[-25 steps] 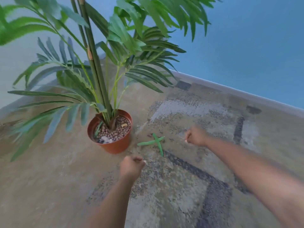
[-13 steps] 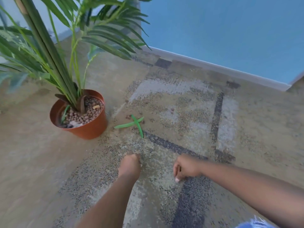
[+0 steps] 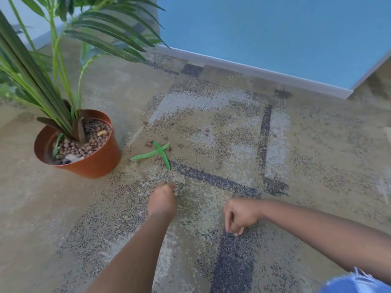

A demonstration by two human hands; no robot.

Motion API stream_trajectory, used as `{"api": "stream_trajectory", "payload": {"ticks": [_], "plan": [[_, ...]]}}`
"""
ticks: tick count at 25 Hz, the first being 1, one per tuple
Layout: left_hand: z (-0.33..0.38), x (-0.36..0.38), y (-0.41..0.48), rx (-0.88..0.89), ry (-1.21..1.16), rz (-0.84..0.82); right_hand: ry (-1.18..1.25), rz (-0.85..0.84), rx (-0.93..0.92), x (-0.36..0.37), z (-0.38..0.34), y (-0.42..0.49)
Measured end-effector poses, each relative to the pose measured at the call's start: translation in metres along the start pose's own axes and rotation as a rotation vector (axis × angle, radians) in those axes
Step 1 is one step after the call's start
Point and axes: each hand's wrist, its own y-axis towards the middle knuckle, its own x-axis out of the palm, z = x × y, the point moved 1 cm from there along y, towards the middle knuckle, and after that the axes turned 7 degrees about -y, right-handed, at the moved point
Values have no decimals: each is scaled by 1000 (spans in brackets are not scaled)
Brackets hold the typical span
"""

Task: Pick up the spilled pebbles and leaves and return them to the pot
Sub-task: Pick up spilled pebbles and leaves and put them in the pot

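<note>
A terracotta pot holding a palm plant and brown pebbles stands on the carpet at the left. Two green leaves lie crossed on the carpet just right of the pot. A few brown pebbles lie scattered around the leaves, and others sit farther right. My left hand is curled into a fist just below the leaves, knuckles up, with its palm hidden. My right hand is lower right, fingers bunched and pointing down, with the tips touching a dark carpet stripe. Whether it pinches anything is hidden.
The patterned beige and grey carpet covers the floor. A blue wall with a white baseboard runs across the back. Palm fronds hang over the upper left. A blue denim edge shows at the bottom right.
The view has swung right and down, so the pot now sits farther left. My right hand has dropped from near the leaves to the carpet in front, its fingertips now touching down.
</note>
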Motion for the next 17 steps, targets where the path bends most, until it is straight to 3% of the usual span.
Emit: {"api": "stream_trajectory", "payload": {"ticks": [2,5,12,17], "plan": [[8,5,9,7,-27,-14,-137,-47,-5,13,7,-8],[15,9,26,2,-44,-10,-249,20,-10,32,16,-16],[46,20,71,71,-24,-4,-146,249,-29,50,29,-24],[48,28,79,137,115,-67,-83,184,-34,43,30,-18]]}}
